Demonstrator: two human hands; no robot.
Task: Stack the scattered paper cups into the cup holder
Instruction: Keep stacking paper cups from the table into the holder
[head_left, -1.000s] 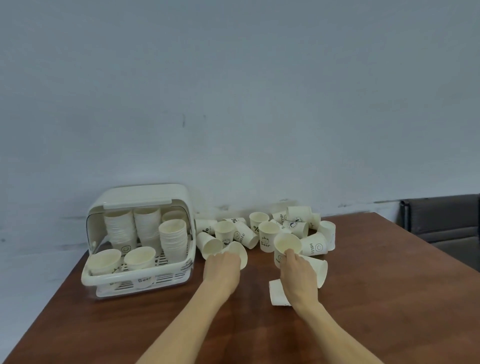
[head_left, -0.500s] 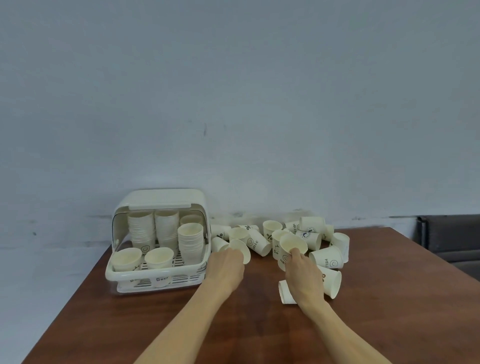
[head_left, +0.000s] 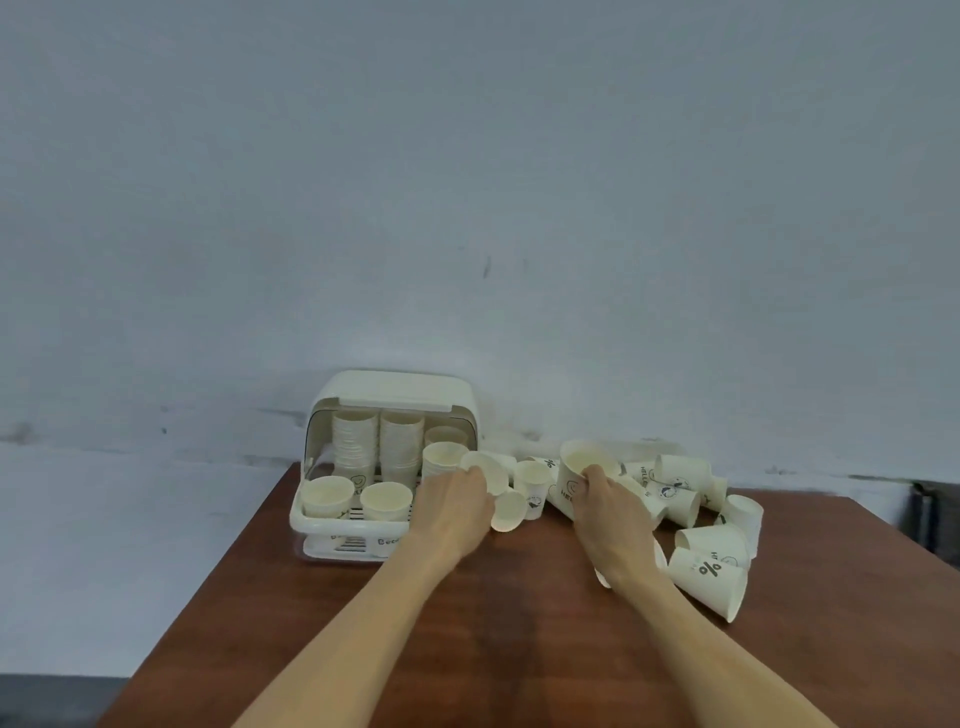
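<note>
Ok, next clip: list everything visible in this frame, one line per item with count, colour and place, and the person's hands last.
cup holder: one, cream with clear lid raised, back left of table, against the wall.
stacked cups: several cream stacks inside the holder, tall ones at the back, short ones in front.
loose cups: over a dozen, cream with dark prints, scattered right of the holder, most on their sides.
table: one, reddish-brown wood.
wall: pale grey-blue, behind the table.
dark chair: partly visible at far right.
left hand: grips a cup beside the holder.
right hand: grips a smiley-print cup by its rim.
</note>
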